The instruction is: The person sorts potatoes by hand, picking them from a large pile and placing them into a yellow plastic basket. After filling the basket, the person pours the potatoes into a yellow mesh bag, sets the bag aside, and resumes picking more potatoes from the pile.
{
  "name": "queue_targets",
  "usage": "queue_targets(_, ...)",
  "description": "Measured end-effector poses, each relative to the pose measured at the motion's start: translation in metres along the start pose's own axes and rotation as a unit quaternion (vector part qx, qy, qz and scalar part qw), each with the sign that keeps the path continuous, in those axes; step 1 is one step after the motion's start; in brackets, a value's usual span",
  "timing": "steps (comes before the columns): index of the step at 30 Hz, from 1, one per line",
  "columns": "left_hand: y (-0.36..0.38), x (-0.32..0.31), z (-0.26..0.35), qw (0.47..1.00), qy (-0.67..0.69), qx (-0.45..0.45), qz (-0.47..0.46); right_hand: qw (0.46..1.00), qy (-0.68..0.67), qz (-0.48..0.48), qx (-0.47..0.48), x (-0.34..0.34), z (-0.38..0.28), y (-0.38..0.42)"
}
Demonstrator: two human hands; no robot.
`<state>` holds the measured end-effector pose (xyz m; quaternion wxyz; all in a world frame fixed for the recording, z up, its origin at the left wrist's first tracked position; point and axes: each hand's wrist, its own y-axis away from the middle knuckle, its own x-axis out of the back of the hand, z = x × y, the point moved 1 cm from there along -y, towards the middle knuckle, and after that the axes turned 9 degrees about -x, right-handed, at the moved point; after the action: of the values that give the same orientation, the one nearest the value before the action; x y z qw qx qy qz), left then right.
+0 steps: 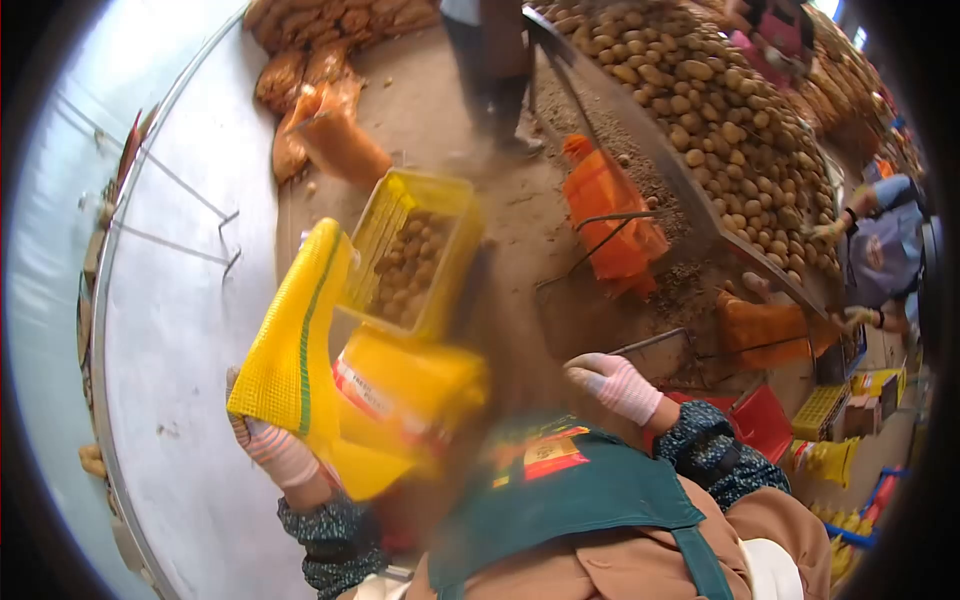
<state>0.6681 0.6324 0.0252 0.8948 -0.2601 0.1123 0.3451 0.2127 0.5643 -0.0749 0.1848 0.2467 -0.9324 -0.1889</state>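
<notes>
My left hand (277, 452), in a pink-and-white striped glove, is closed round the edge of a yellow mesh bag (290, 335) with a green stripe. The mesh rises upright from the hand. Beside it, a smooth yellow section with a red-and-white printed label (410, 385) is blurred by motion. My right hand (620, 388), gloved the same way, hovers in front of the green apron (560, 500) with its fingers loosely bent and nothing seen in them. Past the bag stands a yellow crate (455, 190) holding potatoes (408, 265).
A pale metal table (190, 330) runs along the left. Orange mesh sacks (335, 140) lie at the back left, and another orange bag (612, 215) hangs on a metal frame. Behind a metal rail, potatoes (700, 100) are heaped. Other people (885, 245) work at the right and back.
</notes>
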Motion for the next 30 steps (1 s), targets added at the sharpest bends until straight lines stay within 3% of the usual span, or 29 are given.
queue_targets(2, 0.015, -0.05, 0.024, 0.99, -0.119, -0.051, -0.048, 0.997, -0.015, 0.004, 0.08, 0.0, 0.003, 0.003)
queue_targets(4, 0.027, -0.082, 0.04, 0.992, -0.062, -0.019, -0.105, 0.986, -0.056, 0.004, 0.156, 0.0, 0.0, 0.003)
queue_targets(7, 0.059, -0.128, 0.049, 0.982, 0.022, 0.005, -0.185, 0.961, -0.244, -0.094, 0.087, -0.005, -0.008, 0.004)
queue_targets(10, 0.097, -0.182, 0.046, 0.934, 0.172, 0.002, -0.314, 0.859, -0.474, -0.187, -0.043, -0.004, -0.029, 0.022)
queue_targets(11, 0.108, -0.194, 0.039, 0.943, 0.154, 0.029, -0.292, 0.824, -0.515, -0.22, -0.083, -0.001, -0.037, 0.032)
queue_targets(12, 0.119, -0.2, 0.03, 0.953, 0.131, 0.053, -0.268, 0.842, -0.491, -0.207, -0.086, 0.0, -0.038, 0.038)
queue_targets(13, 0.126, -0.202, 0.019, 0.963, 0.104, 0.073, -0.239, 0.822, -0.521, -0.215, -0.082, -0.002, -0.032, 0.037)
queue_targets(15, 0.13, -0.212, 0.002, 0.905, 0.255, 0.228, -0.254, 0.781, -0.575, -0.232, -0.074, -0.005, -0.018, 0.028)
queue_targets(18, 0.143, -0.232, -0.015, 0.844, 0.318, 0.289, -0.32, 0.763, -0.605, -0.224, 0.045, 0.005, -0.003, 0.024)
queue_targets(19, 0.142, -0.233, -0.024, 0.82, 0.339, 0.311, -0.341, 0.636, -0.714, -0.291, 0.035, 0.01, 0.006, 0.014)
queue_targets(20, 0.154, -0.242, -0.03, 0.888, 0.207, 0.184, -0.368, 0.468, -0.81, -0.354, 0.004, 0.015, 0.017, 0.004)
queue_targets(21, 0.158, -0.249, -0.039, 0.921, 0.071, 0.049, -0.381, 0.312, -0.859, -0.404, -0.036, 0.019, 0.027, -0.005)
queue_targets(23, 0.146, -0.246, -0.068, 0.903, 0.111, 0.102, -0.401, 0.554, -0.8, -0.227, 0.044, 0.053, -0.017, 0.031)
queue_targets(25, 0.135, -0.249, -0.096, 0.893, 0.151, 0.163, -0.391, 0.553, -0.805, -0.196, 0.086, 0.072, -0.02, 0.027)
queue_targets(27, 0.125, -0.254, -0.122, 0.878, 0.128, 0.188, -0.421, 0.627, -0.772, 0.046, 0.093, 0.081, -0.007, 0.005)
queue_targets(28, 0.12, -0.255, -0.141, 0.862, 0.134, 0.206, -0.443, 0.673, -0.723, 0.131, 0.086, 0.088, -0.01, 0.005)
queue_targets(30, 0.103, -0.26, -0.184, 0.824, 0.112, 0.214, -0.512, 0.711, -0.653, 0.235, 0.112, 0.087, 0.027, -0.023)
